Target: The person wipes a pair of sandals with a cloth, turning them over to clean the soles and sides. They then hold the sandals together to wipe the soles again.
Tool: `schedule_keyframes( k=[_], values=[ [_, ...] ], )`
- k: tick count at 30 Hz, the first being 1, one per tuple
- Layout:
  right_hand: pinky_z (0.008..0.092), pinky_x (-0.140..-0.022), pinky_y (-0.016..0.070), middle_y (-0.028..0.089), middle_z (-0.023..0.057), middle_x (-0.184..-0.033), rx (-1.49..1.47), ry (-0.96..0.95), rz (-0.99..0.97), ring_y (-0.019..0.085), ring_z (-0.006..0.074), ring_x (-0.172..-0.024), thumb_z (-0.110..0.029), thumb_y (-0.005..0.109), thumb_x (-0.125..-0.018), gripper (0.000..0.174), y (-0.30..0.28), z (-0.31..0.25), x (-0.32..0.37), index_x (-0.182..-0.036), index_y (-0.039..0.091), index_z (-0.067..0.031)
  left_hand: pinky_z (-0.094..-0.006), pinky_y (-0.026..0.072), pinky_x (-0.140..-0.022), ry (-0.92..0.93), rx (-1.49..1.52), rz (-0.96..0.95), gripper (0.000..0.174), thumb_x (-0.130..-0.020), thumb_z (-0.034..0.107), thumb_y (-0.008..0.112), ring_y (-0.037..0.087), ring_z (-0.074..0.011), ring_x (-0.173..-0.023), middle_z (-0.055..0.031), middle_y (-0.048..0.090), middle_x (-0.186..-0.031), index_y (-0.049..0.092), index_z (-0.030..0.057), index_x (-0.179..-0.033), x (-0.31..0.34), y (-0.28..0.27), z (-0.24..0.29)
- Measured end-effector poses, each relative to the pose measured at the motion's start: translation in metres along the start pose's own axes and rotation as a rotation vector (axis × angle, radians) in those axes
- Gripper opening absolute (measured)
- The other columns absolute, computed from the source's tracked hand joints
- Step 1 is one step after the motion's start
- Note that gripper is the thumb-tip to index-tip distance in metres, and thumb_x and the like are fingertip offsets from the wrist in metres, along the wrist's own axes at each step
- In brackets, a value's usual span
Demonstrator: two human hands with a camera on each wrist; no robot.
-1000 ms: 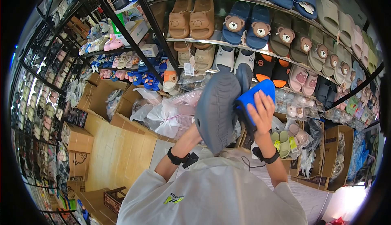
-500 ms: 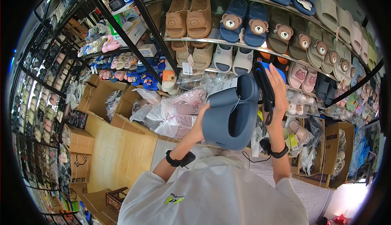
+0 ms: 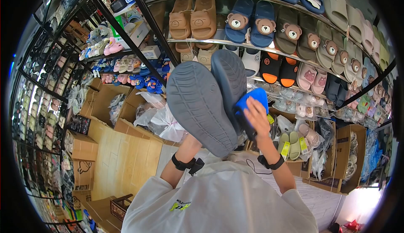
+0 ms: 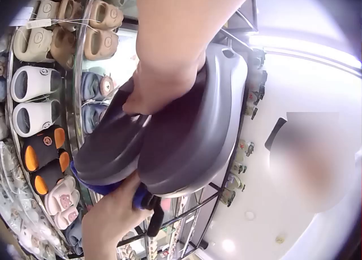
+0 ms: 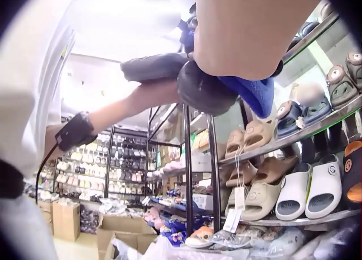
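A pair of dark grey slide slippers (image 3: 198, 106) is held up in front of the chest, soles towards the head camera. My left hand (image 4: 164, 84) grips them together from behind; in the head view the slippers hide most of its fingers. The second slipper (image 3: 230, 81) stands on edge beside the first. My right hand (image 3: 257, 117) holds a blue cloth pad (image 3: 257, 95) with a black back, right at the second slipper's side. Its fingers lie across the pad, the thumb hidden.
Ahead are display shelves (image 3: 248, 42) with rows of slippers, among them brown bear slides (image 3: 204, 20). Cardboard boxes (image 3: 101, 102) and plastic-bagged footwear stand below. A black shelf post (image 3: 153, 22) rises at the left, with more shoe racks beyond.
The slippers have turned from showing their footbeds to showing their soles and shifted left. My right hand, raised apart half a second ago, has come down and left to the slippers with the pad.
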State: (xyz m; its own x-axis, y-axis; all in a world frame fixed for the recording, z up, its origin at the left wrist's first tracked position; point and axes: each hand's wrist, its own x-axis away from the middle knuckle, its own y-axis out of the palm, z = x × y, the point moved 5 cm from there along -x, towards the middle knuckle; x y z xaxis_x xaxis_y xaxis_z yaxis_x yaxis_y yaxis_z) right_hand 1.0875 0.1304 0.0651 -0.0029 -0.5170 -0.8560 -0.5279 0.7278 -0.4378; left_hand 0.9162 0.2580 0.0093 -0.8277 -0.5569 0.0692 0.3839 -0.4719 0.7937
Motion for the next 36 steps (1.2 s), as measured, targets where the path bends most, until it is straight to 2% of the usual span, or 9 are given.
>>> schedule_keyframes(
  k=[9, 15, 17, 19, 21, 26, 29, 33, 36],
  values=[
    [0.052, -0.105, 0.0477, 0.064, 0.0213, -0.135, -0.007, 0.016, 0.019, 0.06, 0.0399, -0.127, -0.008, 0.065, -0.084, 0.039, 0.002, -0.004, 0.014, -0.122, 0.068, -0.0005, -0.0319, 0.0482, -0.103, -0.021, 0.068, -0.033, 0.047, -0.099, 0.02, 0.06, 0.059, -0.0154, -0.118, -0.0072, 0.06, -0.134, 0.052, 0.0025, -0.142, 0.004, -0.002, 0.007],
    [0.0451, -0.108, 0.0467, 0.068, 0.0199, -0.129, 0.063, 0.069, 0.173, 0.063, 0.0354, -0.125, -0.004, 0.063, -0.088, 0.032, -0.012, 0.003, -0.015, -0.119, 0.07, 0.0037, -0.0328, 0.048, -0.104, -0.067, 0.074, -0.081, 0.047, -0.101, 0.022, 0.058, 0.059, -0.0166, -0.12, -0.0076, 0.059, -0.136, 0.051, 0.0028, -0.143, 0.005, 0.008, 0.0],
    [0.0445, -0.108, 0.0466, 0.068, 0.0196, -0.13, 0.099, 0.108, 0.197, 0.062, 0.0354, -0.126, -0.001, 0.066, -0.086, 0.035, -0.019, 0.008, -0.025, -0.121, 0.069, 0.0036, -0.0331, 0.0479, -0.104, -0.093, 0.084, -0.101, 0.047, -0.102, 0.022, 0.057, 0.059, -0.017, -0.12, -0.0078, 0.059, -0.137, 0.051, 0.003, -0.144, 0.005, 0.013, -0.003],
    [0.0426, -0.109, 0.0457, 0.064, 0.0193, -0.137, 0.069, 0.178, 0.244, 0.061, 0.035, -0.127, 0.006, 0.079, -0.072, 0.059, -0.028, 0.007, -0.042, -0.129, 0.065, 0.003, -0.0334, 0.0478, -0.105, -0.122, 0.095, -0.127, 0.047, -0.102, 0.023, 0.056, 0.059, -0.0175, -0.121, -0.008, 0.059, -0.138, 0.05, 0.0031, -0.144, 0.006, 0.018, -0.008],
    [0.0425, -0.109, 0.0453, 0.064, 0.0199, -0.138, 0.076, 0.262, 0.261, 0.061, 0.0356, -0.126, 0.007, 0.079, -0.071, 0.061, -0.038, 0.005, -0.059, -0.13, 0.065, 0.0025, -0.0337, 0.0478, -0.105, -0.144, 0.108, -0.147, 0.047, -0.103, 0.023, 0.055, 0.059, -0.0179, -0.121, -0.0081, 0.058, -0.138, 0.05, 0.0032, -0.144, 0.007, 0.019, -0.015],
    [0.0447, -0.108, 0.046, 0.064, 0.0212, -0.136, 0.064, 0.117, 0.236, 0.061, 0.0381, -0.127, -0.012, 0.084, -0.076, 0.058, -0.042, -0.013, -0.072, -0.129, 0.066, 0.0025, -0.0344, 0.0476, -0.106, -0.18, 0.147, -0.183, 0.047, -0.104, 0.025, 0.053, 0.058, -0.0189, -0.123, -0.0085, 0.058, -0.141, 0.049, 0.0036, -0.146, 0.007, 0.027, -0.027],
    [0.0457, -0.107, 0.046, 0.064, 0.0213, -0.136, 0.134, 0.032, 0.215, 0.06, 0.0392, -0.127, -0.014, 0.084, -0.076, 0.059, -0.04, -0.024, -0.065, -0.13, 0.065, 0.0019, -0.0349, 0.0475, -0.107, -0.188, 0.169, -0.186, 0.047, -0.105, 0.025, 0.052, 0.058, -0.0195, -0.124, -0.0087, 0.057, -0.142, 0.049, 0.0038, -0.146, 0.007, 0.03, -0.029],
    [0.0438, -0.109, 0.0442, 0.061, 0.0207, -0.14, 0.218, 0.148, 0.207, 0.059, 0.0363, -0.129, -0.009, 0.084, -0.075, 0.061, -0.045, -0.024, -0.069, -0.132, 0.064, 0.0012, -0.0355, 0.0473, -0.108, -0.191, 0.194, -0.176, 0.047, -0.106, 0.027, 0.05, 0.058, -0.0203, -0.125, -0.009, 0.057, -0.143, 0.048, 0.004, -0.147, 0.009, 0.031, -0.029],
    [0.0444, -0.109, 0.0436, 0.06, 0.0199, -0.142, 0.334, 0.131, 0.151, 0.058, 0.0357, -0.13, -0.007, 0.072, -0.082, 0.05, -0.045, -0.02, -0.073, -0.132, 0.065, -0.0009, -0.0359, 0.0472, -0.109, -0.187, 0.213, -0.158, 0.047, -0.107, 0.027, 0.049, 0.058, -0.0209, -0.126, -0.0093, 0.056, -0.145, 0.048, 0.0042, -0.148, 0.011, 0.035, -0.027]
  ],
)
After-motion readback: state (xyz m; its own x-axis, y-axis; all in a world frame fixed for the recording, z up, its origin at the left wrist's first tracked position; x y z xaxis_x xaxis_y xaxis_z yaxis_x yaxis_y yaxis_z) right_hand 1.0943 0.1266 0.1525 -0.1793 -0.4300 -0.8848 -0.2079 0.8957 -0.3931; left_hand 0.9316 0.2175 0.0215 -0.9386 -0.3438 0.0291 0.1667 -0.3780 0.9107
